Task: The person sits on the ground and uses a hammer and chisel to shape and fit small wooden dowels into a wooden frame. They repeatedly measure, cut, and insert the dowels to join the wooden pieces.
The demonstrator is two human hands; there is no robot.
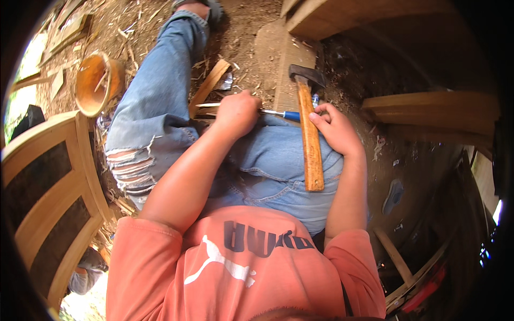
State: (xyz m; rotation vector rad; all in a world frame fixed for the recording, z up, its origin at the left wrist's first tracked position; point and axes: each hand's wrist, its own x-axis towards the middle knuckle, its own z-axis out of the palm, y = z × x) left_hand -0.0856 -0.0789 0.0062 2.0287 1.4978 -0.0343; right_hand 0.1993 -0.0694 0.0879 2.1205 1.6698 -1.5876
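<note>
T-shirt point(289, 273): salmon, dark lettering and a white figure on the chest; nearest the camera.
Jeans point(147, 101): faded blue, ripped at the left knee; left leg stretched to the far side, right thigh set crosswise.
Left hand point(240, 115): over the gap between the legs, grip closed in a fist around the metal shaft of a blue-handled tool point(291, 115).
Wooden sliver point(208, 105): pale, sticking out left of the fist; cannot tell whether it is held too.
Right hand point(340, 131): right of the hammer point(310, 136), fingers partly curled, thumb at the handle; cannot tell how firm this grip is.
Hammer: over the right thigh, dark head far, butt of the wooden handle near; handle crosses in front of the blue-handled tool.
Ground point(241, 32): brown soil strewn with shavings; a foil scrap point(226, 81) beside a wooden strip point(211, 85), both beyond the left hand.
Plank point(286, 69): lying flat, beyond the hands, just left of the hammer head.
Far left: orange bucket point(85, 80), mouth tipped toward the camera.
Near left: slatted wooden frame point(51, 208).
Right side: wooden beam point(428, 112); blue sandal point(393, 196) nearer, on the ground.
</note>
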